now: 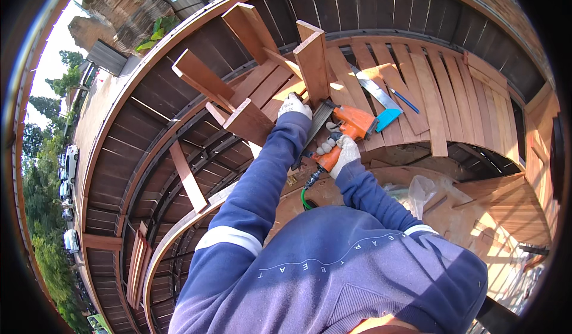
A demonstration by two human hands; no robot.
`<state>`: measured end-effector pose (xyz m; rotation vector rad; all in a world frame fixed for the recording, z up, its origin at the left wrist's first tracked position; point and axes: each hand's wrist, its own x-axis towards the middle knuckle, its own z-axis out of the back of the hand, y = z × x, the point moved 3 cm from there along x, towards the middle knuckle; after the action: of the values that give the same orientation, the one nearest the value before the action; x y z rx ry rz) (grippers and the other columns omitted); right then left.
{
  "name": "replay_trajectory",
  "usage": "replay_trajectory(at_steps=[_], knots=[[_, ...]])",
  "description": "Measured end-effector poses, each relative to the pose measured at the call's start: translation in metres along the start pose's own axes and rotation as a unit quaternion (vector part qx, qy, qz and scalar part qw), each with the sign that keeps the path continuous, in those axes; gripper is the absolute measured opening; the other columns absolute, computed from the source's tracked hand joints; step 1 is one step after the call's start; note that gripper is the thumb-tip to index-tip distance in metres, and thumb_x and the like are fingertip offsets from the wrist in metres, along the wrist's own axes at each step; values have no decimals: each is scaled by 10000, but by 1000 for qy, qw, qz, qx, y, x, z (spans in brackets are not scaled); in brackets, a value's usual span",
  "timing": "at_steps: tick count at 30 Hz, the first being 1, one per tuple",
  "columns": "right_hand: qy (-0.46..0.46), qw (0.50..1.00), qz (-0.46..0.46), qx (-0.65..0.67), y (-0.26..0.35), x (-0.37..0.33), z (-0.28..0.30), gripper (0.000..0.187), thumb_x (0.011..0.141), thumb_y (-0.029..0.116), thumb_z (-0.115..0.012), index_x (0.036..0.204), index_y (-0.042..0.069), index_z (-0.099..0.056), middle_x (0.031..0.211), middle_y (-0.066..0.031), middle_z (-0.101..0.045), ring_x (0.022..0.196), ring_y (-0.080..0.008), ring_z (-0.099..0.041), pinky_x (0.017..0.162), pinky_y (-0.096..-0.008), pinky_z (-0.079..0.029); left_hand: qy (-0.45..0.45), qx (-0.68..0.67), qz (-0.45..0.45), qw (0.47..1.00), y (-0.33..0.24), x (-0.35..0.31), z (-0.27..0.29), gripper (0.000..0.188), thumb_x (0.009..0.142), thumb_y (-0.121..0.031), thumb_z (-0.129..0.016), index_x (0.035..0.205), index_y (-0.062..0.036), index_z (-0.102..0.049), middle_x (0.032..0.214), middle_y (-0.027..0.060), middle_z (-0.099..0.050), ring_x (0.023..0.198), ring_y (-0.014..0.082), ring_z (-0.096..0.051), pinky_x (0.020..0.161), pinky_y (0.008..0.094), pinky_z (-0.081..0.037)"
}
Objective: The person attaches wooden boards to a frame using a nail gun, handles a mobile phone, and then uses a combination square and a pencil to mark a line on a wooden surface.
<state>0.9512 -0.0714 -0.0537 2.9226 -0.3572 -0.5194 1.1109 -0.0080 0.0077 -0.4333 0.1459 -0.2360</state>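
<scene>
My right hand [339, 151], in a pale work glove, is wrapped around the grip of an orange nail gun [356, 121]. The gun's dark magazine [320, 119] slants beside my left forearm, and its nose meets the foot of an upright reddish board [312, 66]. A green air hose [305, 198] hangs from the gun's handle end. My left hand [294, 106], also gloved, is at the boards left of the gun, with its fingers curled in. What lies between those fingers is hidden. Around it stands a wooden frame with several upright boards [250, 121].
Right of the gun, a carpenter's square with a turquoise handle [388, 119] and a blue pencil [405, 100] lie on a curved row of slats [438, 107]. Clear plastic [420, 192] lies below. A loose plank [187, 176] sits at left on dark curved decking [152, 146].
</scene>
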Motion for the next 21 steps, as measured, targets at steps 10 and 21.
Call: replay_trajectory(at_steps=[10, 21], knots=[[0, 1000, -13, -6, -4, 8, 10, 216, 934, 157, -422, 1111, 70, -511, 652, -37, -482, 597, -195, -488, 656, -430, -481, 16, -21, 10, 1000, 3, 5, 1, 378, 847, -195, -558, 1184, -25, -558, 1162, 233, -635, 1072, 355, -627, 935, 424, -490], [-33, 998, 58, -13, 44, -42, 26, 152, 942, 159, -409, 832, 76, -473, 720, -97, -525, 644, -266, -545, 686, -506, -507, -132, -168, -323, 922, -5, -87, 12, 585, 783, -68, -677, 1326, -10, -467, 1204, 196, -575, 1143, 342, -555, 1020, 420, -419]])
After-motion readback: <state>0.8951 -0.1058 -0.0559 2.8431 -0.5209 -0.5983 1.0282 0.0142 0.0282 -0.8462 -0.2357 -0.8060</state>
